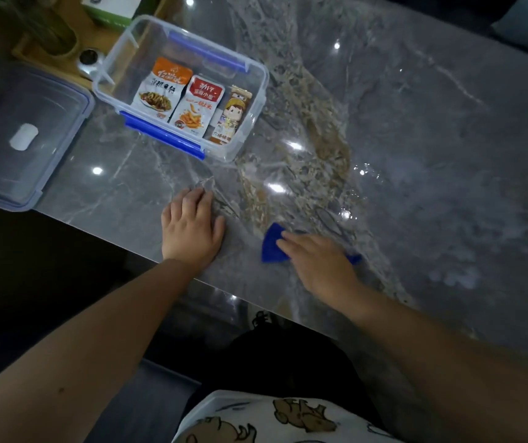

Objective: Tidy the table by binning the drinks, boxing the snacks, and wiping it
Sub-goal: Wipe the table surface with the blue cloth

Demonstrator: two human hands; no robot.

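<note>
My right hand (318,266) lies flat on a blue cloth (273,246), pressing it against the grey marble table (432,155) near the front edge. To its left, my left hand (190,227) rests palm down on the table with fingers spread and nothing in it. Farther back stands a clear plastic box with blue clips (257,100), lid off. Inside it lie three snack packets side by side: an orange one (160,89), a red one (198,105) and a brown one (232,115).
The box's clear lid (22,135) lies flat at the table's left end. Behind the box a wooden tray (32,51) holds a green jar, a small white carton and a metal piece. Wet streaks shine on the table right of my hands.
</note>
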